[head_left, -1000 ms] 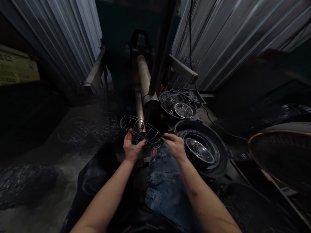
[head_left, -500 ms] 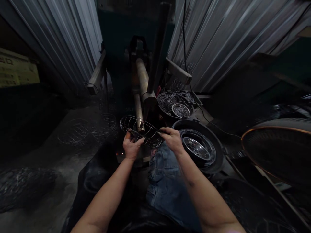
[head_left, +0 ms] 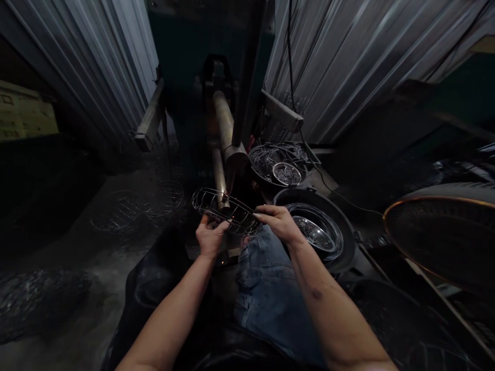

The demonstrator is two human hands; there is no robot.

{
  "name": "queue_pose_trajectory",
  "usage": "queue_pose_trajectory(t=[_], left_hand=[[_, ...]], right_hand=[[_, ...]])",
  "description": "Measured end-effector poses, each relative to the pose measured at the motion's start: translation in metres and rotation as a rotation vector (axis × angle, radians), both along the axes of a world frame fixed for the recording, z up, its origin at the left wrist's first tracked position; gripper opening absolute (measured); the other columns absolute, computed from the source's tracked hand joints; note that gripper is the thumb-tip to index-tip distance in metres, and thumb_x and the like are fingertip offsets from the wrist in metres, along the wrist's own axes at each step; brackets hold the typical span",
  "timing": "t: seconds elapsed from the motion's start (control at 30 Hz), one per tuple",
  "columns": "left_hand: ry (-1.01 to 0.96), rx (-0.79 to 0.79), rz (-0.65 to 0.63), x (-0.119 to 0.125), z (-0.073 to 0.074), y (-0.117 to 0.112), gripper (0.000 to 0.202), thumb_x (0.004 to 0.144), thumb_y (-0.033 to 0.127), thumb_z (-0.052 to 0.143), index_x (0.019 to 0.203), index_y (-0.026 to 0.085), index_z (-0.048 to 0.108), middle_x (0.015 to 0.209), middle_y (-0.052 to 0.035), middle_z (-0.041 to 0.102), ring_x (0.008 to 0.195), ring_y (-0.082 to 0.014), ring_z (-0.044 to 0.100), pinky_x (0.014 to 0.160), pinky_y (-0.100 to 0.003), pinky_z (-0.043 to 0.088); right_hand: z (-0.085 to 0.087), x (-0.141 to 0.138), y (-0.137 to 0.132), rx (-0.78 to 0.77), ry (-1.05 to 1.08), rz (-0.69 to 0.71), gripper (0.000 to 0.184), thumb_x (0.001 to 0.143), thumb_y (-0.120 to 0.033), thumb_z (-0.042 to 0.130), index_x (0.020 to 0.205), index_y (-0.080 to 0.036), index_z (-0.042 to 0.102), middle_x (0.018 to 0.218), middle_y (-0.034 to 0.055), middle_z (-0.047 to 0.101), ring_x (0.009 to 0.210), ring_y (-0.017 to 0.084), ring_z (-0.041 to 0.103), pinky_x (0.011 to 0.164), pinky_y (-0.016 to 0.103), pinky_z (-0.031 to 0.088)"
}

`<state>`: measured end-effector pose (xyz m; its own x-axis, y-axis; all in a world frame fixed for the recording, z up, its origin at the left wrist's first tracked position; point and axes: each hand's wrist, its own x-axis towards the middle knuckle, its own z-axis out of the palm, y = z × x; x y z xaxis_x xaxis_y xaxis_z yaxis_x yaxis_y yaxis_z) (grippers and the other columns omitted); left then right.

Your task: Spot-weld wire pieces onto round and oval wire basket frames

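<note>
With left hand and right hand, my fingers are pinching the wire basket, near the lower metal rod.

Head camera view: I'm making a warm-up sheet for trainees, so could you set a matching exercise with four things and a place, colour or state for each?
Things:
1. wire basket
2. crate
3. black cable
4. denim cloth

Places, colours or states:
A. hanging in front of the ribbed metal wall
B. blue, in the lower middle of the picture
C. in the left hand, with the right hand at its rim
D. yellow, at the picture's left edge

Right pairs: 1-C, 2-D, 3-A, 4-B.
</note>
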<state>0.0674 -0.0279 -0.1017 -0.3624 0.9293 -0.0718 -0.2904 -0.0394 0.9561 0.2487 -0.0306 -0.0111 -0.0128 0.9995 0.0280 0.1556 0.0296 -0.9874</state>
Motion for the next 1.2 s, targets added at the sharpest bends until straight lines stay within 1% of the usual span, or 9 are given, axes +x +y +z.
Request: queue_pose_trajectory(t=[0.2,0.3,0.43,0.6,0.67,0.77,0.93,1.1,1.2], left_hand=[[-0.245,-0.062,0.066,0.002,0.006,0.008,0.053,0.045,0.018,0.083,0.093,0.014,0.063,0.079,-0.0013,0.067,0.068,-0.0129,0.062,0.072,-0.027,0.049],[-0.255,-0.063,0.088,0.002,0.008,0.012,0.052,0.044,0.018,0.084,0.092,0.014,0.063,0.078,-0.001,0.067,0.068,-0.0123,0.061,0.071,-0.027,0.049],[-0.257,-0.076,0.073,0.007,0.004,0.013,0.052,0.045,0.02,0.084,0.092,0.014,0.064,0.078,-0.0011,0.066,0.067,-0.0122,0.06,0.068,-0.027,0.048],[-0.252,-0.104,0.008,0.013,-0.001,0.01,0.047,0.048,0.026,0.084,0.089,0.013,0.065,0.076,-0.0009,0.064,0.065,-0.0113,0.058,0.065,-0.026,0.045],[-0.263,-0.127,0.005,0.013,0.001,0.008,0.047,0.046,0.025,0.084,0.088,0.014,0.065,0.075,0.0004,0.063,0.064,-0.0106,0.057,0.064,-0.025,0.044],[-0.323,-0.146,0.011,0.012,0.006,0.007,0.048,0.044,0.022,0.083,0.087,0.014,0.063,0.076,0.0007,0.063,0.064,-0.0107,0.057,0.064,-0.026,0.045],[-0.423,-0.201,0.054,0.008,0.014,0.007,0.051,0.041,0.016,0.082,0.088,0.014,0.06,0.076,-0.0002,0.063,0.066,-0.0123,0.06,0.067,-0.029,0.048],[-0.45,-0.248,0.023,0.004,0.017,0.009,0.049,0.044,0.016,0.081,0.088,0.015,0.059,0.076,-0.0018,0.064,0.066,-0.0119,0.06,0.067,-0.029,0.048],[-0.464,-0.27,0.003,0.004,0.017,0.007,0.051,0.045,0.016,0.081,0.091,0.015,0.058,0.076,-0.0023,0.065,0.067,-0.0125,0.061,0.069,-0.031,0.049]], right_hand=[[0.012,-0.019,0.022,0.079,-0.117,-0.048,0.022,0.063,-0.034,0.071,0.076,-0.018,0.077,0.077,0.0043,0.074,0.075,0.021,0.065,0.073,0.032,0.048],[0.013,-0.023,0.03,0.089,-0.155,-0.047,0.018,0.063,-0.033,0.069,0.072,-0.019,0.076,0.073,0.0028,0.072,0.072,0.02,0.064,0.068,0.03,0.047],[0.014,-0.021,0.03,0.087,-0.177,-0.052,0.016,0.064,-0.033,0.07,0.07,-0.019,0.075,0.067,0.0006,0.069,0.066,0.018,0.061,0.061,0.027,0.044],[0.02,-0.01,0.022,0.028,-0.077,0.066,0.023,0.069,-0.039,0.069,0.074,-0.017,0.074,0.061,-0.0009,0.063,0.056,0.013,0.053,0.054,0.025,0.039],[0.021,-0.007,0.021,-0.009,-0.009,0.096,0.024,0.063,-0.038,0.074,0.074,-0.016,0.073,0.063,-0.0002,0.064,0.058,0.013,0.054,0.055,0.025,0.041],[0.021,-0.008,0.022,-0.021,0.014,0.056,0.023,0.057,-0.035,0.076,0.072,-0.016,0.074,0.065,0.001,0.067,0.06,0.015,0.058,0.059,0.027,0.045],[0.023,-0.021,0.031,0.073,-0.098,0.039,0.019,0.061,-0.032,0.071,0.074,-0.019,0.075,0.072,0.0021,0.071,0.07,0.019,0.063,0.069,0.03,0.047],[0.026,-0.032,0.042,0.145,-0.223,0.027,0.014,0.065,-0.028,0.068,0.072,-0.02,0.075,0.072,0.0013,0.071,0.075,0.02,0.064,0.073,0.03,0.047],[0.025,-0.032,0.044,0.164,-0.235,0.023,0.014,0.066,-0.029,0.068,0.073,-0.019,0.075,0.073,0.001,0.071,0.075,0.019,0.063,0.072,0.028,0.047]])
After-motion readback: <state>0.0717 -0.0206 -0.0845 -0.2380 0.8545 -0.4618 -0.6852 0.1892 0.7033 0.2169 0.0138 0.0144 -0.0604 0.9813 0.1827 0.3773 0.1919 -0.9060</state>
